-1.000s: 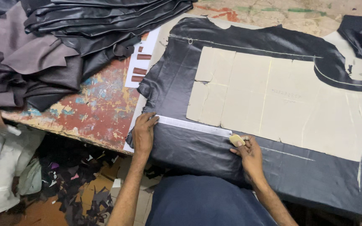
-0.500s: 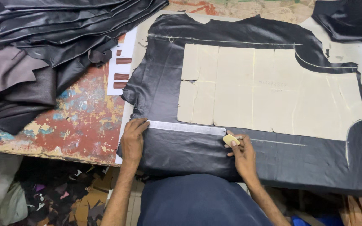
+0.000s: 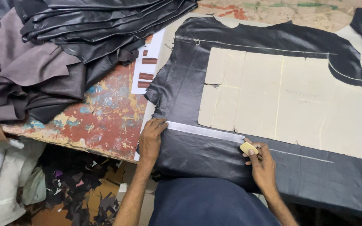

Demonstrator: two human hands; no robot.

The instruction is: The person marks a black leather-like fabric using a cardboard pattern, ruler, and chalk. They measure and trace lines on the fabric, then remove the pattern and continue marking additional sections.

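Observation:
A black leather hide (image 3: 197, 155) lies spread on the table with a beige paper pattern (image 3: 290, 96) on top. Below the pattern a clear plastic ruler (image 3: 206, 131) rests flat on the leather. My left hand (image 3: 151, 140) presses down on the ruler's left end, fingers together. At the ruler's right end my right hand (image 3: 262, 161) pinches a small yellow piece of chalk (image 3: 248, 148) against the leather. A thin white chalk line (image 3: 302, 155) runs right from the chalk.
A pile of folded dark leather hides (image 3: 63, 50) fills the upper left. A white card with brown swatches (image 3: 147, 67) lies beside it. The table top (image 3: 105, 113) shows worn red paint. Leather scraps (image 3: 76, 192) and pale cloth (image 3: 1, 175) lie on the floor at left.
The view has shifted and come closer. My right hand with the chalk has slid a little left along the ruler; my left hand stays on the ruler's end.

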